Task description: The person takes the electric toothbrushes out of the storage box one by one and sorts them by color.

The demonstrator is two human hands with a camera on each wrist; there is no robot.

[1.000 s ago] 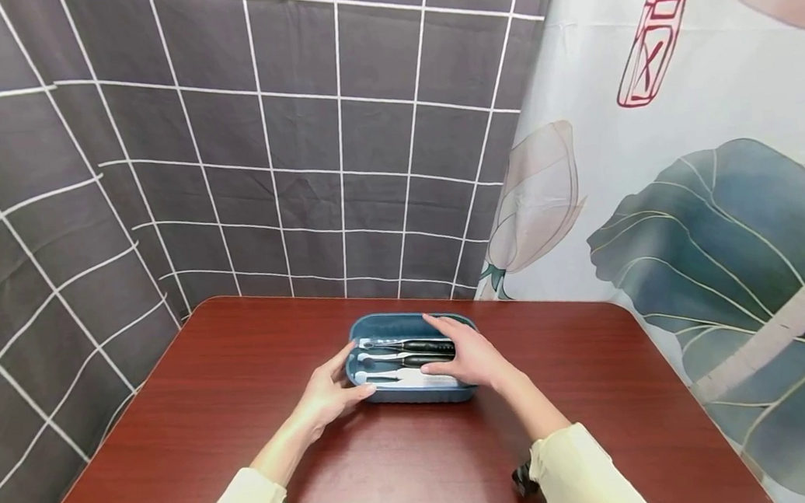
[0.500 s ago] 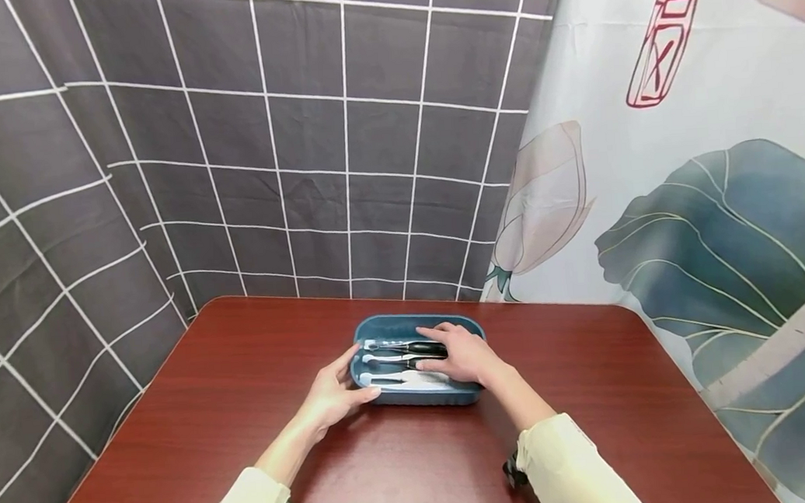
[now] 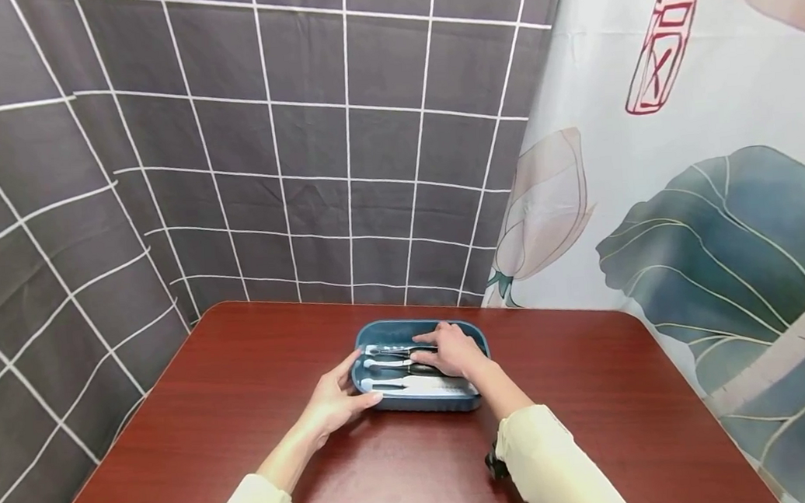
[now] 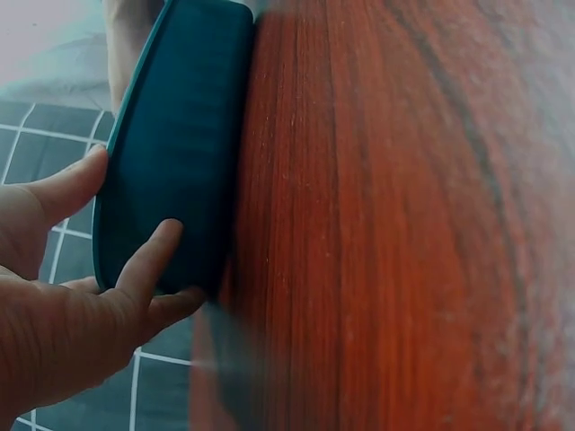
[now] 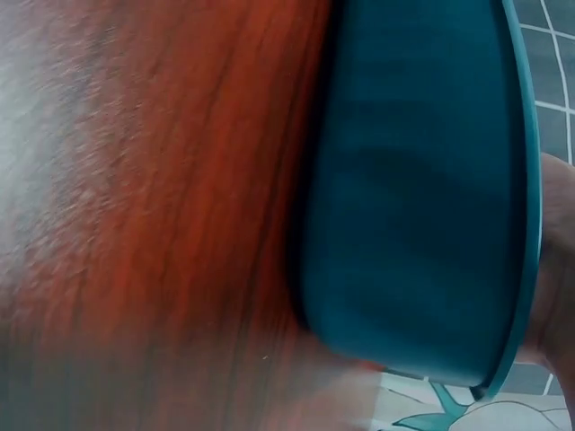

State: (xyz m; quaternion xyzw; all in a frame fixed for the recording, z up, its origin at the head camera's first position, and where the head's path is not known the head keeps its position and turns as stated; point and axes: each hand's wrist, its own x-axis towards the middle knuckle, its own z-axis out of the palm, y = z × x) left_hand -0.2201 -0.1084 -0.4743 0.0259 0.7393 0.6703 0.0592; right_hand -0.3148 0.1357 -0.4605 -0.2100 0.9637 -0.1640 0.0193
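A blue oblong tray (image 3: 423, 404) stands on the table with several slim tools laid lengthwise in it. My left hand (image 3: 330, 401) grips its left end, thumb on the near side; in the left wrist view fingertips (image 4: 166, 233) press the outer wall. Reaching over the right end, my right hand (image 3: 457, 352) pinches the black handle of the farthest slim tool (image 3: 399, 352), which has a clear, pale tip. Nearer lies another black-handled tool (image 3: 421, 369) with a white head. A white, flat item (image 3: 419, 387) lies along the near wall. The right fingers are hidden in the right wrist view.
The reddish-brown wooden table (image 3: 243, 372) carries the tray near its back edge. Behind hangs a dark grey cloth (image 3: 296, 134) with white grid lines. A pale cloth printed with flowers and leaves (image 3: 710, 238) hangs at the right.
My right hand has drawn in farther to the left over the tray, its thumb moving from the nearer items to the farthest handle. The left hand stays at the tray's end.
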